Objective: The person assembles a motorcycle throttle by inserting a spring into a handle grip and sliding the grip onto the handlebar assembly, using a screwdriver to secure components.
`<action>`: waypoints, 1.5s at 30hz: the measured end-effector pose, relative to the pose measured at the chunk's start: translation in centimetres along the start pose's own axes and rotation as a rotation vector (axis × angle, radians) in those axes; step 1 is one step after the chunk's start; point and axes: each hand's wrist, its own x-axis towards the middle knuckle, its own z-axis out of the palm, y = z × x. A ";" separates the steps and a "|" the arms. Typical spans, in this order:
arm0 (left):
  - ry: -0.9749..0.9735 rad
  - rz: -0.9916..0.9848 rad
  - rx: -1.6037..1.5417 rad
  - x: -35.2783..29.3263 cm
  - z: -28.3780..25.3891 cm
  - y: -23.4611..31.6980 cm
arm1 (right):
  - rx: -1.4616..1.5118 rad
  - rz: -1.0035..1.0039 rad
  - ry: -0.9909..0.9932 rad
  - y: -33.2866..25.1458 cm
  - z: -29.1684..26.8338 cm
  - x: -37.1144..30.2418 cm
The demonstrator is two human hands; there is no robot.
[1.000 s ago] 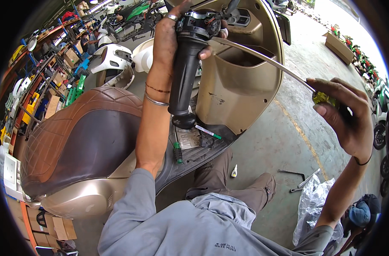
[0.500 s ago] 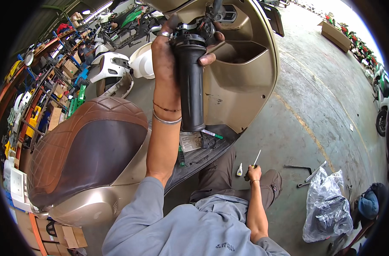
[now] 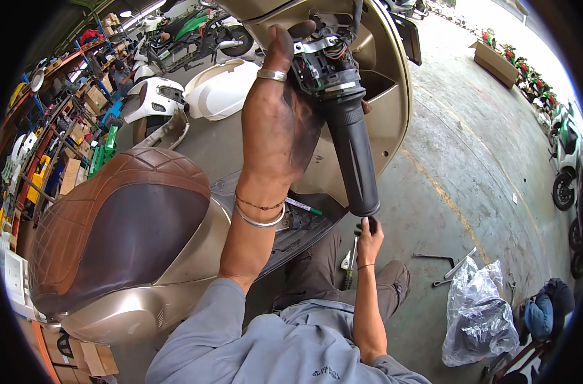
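My left hand is raised and wrapped around the handlebar at its opened switch housing, where wires and metal parts show. The black rubber handlebar grip points down toward me from there. Just below the grip's end, my right hand has its fingers bent together. Something dark shows at its fingertips, too small to make out; contact with the grip is unclear. A screwdriver with a greenish handle stands out below that hand, seemingly on the floor beside a small white bottle.
The gold scooter's brown seat is at my left, and a marker lies on its footboard. An L-shaped wrench, a spanner and a clear plastic bag lie at right. Crowded shelves line the far left.
The handlebar has swung right and nearer, turning the open switch housing into view. My right hand has left the screwdriver and risen to the grip's lower end.
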 end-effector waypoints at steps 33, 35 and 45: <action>-0.036 0.004 -0.025 1.4 0.8 0.5 | -0.006 -1.001 -0.093 -30.2 6.0 -8.6; -0.023 -0.002 -0.031 1.4 0.5 0.4 | -0.025 -1.000 -0.096 -30.3 5.9 -8.4; 0.017 0.102 0.116 2.0 -1.1 -0.2 | 0.052 -0.908 -0.146 -30.1 6.3 -8.3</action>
